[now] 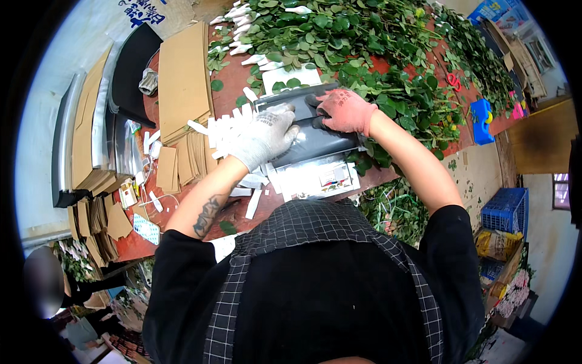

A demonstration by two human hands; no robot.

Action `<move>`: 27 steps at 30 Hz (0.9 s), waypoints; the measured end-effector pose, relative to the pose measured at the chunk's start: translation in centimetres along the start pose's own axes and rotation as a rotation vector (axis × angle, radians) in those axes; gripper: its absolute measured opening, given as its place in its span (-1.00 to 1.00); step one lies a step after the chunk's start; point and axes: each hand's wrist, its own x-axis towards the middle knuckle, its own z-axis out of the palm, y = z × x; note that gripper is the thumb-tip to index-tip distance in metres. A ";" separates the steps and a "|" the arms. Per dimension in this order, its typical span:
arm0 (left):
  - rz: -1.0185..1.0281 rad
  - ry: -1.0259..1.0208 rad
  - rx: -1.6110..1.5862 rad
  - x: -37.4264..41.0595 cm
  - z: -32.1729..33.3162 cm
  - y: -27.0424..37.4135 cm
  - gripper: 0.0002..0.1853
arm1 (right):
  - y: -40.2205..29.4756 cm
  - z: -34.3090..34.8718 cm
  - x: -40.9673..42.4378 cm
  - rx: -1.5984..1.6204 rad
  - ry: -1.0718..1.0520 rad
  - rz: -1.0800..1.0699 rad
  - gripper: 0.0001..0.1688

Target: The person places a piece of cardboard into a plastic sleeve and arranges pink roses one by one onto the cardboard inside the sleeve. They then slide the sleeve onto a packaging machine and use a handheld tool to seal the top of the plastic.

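My left hand (272, 132), in a whitish work glove, rests on black plastic film (305, 144) with its thumb apart from the fingers. My right hand (345, 111), in a red glove with dark fingertips, pinches a fold of the same film between bent fingers and thumb. The film lies folded over itself; what it may cover is hidden. White sheets (313, 179) lie under its near side, and a white board (291, 79) shows beyond its far side. Loose white sleeves (234, 120) are heaped left of the film, partly behind my left hand.
Leafy rose stems (345, 34) with white-sleeved heads (243, 27) fill the far table (227, 98). Cardboard sheets (184, 77) and stacked cardboard pieces (191, 154) stand left. Red scissors (453, 82) and a blue tape dispenser (482, 122) sit right. Another person (45, 284) is at lower left.
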 end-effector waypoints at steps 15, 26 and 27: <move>-0.053 0.210 0.077 0.4 0.7 -0.2 -0.70 | 0.3 0.6 1.5 0.008 0.183 -0.065 -0.64; -0.119 0.259 0.174 0.6 1.8 1.5 -0.77 | -0.6 2.8 0.6 -0.192 0.364 -0.107 -0.67; -0.185 0.155 0.211 0.6 1.3 2.0 -0.78 | -0.8 1.8 0.7 -0.191 0.242 -0.108 -0.67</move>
